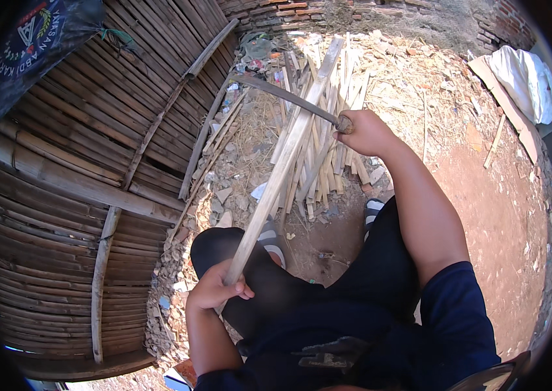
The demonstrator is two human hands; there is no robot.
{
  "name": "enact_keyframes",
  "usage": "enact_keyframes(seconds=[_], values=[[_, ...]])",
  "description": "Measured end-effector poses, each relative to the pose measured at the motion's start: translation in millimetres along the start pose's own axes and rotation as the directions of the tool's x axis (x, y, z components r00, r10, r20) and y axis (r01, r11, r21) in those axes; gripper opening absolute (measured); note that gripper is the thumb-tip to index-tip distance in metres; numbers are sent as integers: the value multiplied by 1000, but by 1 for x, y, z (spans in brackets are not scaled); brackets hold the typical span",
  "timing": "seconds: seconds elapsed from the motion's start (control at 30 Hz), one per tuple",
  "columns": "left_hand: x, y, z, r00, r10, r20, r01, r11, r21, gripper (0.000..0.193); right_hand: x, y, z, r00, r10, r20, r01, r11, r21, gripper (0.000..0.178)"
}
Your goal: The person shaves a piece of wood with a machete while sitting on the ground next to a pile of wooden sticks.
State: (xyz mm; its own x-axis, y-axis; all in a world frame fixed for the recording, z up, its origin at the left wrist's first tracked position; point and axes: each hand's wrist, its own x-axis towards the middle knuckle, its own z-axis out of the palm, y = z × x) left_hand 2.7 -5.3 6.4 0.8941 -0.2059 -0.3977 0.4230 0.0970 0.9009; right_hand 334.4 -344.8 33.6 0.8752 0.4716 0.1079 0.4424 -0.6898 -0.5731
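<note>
Stick [277, 179] gripped near lower end in left hand [217, 288]. Knife [286, 96] held in right hand [366, 133], crossing stick above wood strips [325, 166].

Blade [280, 92] across lath [286, 158], pile of strips [319, 171] below on the ground [504, 228], bamboo wall [93, 107] left, brick wall [393, 23] behind.

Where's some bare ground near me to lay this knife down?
The widest bare dirt lies right of your right arm, this side of the cardboard. A smaller patch sits between your sandals, just short of the stick pile. It's crowded ahead under that pile, and leftward, where rubble lines the bamboo wall.
</note>
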Motion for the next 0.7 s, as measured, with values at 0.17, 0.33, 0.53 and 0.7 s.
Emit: enact_keyframes(seconds=[0.17,0.33,0.53,0.7], values=[[3,-4,1,1000,3,23,-2,1000,-19,54,-36,-57,26,870,-395,295,456,872,-176,28],[1,-6,-1,1000,-21,-5,21,999,27,56,-14,-30,22,897,-332,291,360,932,-49,31],[2,2,4,999,-22,-45,28,991,130,60,15,29,2,981,189,-50,-181,974,139,44],[2,-2,2,1000,-10,-11,9,1000,-27,64,-16,-29,9,977,-139,160,156,983,-96,37]])
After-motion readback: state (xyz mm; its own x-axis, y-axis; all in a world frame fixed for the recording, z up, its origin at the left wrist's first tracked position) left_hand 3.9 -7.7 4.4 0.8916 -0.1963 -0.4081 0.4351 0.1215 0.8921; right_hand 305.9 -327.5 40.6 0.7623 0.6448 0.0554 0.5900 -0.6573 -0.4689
